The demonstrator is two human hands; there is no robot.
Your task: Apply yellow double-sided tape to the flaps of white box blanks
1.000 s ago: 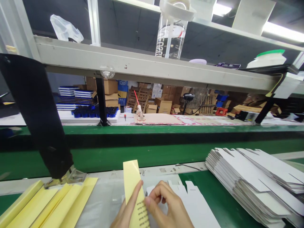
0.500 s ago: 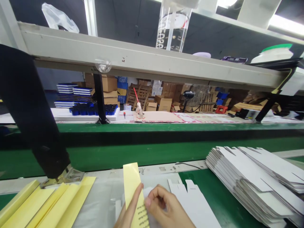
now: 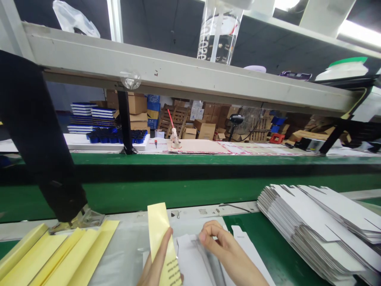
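My left hand (image 3: 156, 262) is closed around a long yellow paper strip (image 3: 159, 226), held upright with its top end tilted left. Rows of small dark print show on the strip's lower part. To its right, my right hand (image 3: 222, 242) is raised with thumb and forefinger pinched together, apart from the strip. A greyish band runs down below those fingertips; whether they hold it, I cannot tell. Under both hands lies a flat white box blank (image 3: 190, 254), and a second blank (image 3: 251, 254) with cut tabs shows behind the right wrist.
Several folded yellow strips (image 3: 68, 258) lie at the left. A tall stack of flat white cartons (image 3: 315, 230) stands at the right on the green surface. A dark post (image 3: 44, 151) rises at the left, and a white shelf beam (image 3: 178, 67) crosses above. Behind runs a green belt (image 3: 178, 194).
My right hand has moved right, away from the yellow strip, its fingers still pinched. My left hand and the strip have shifted slightly left, uncovering more of the white blank.
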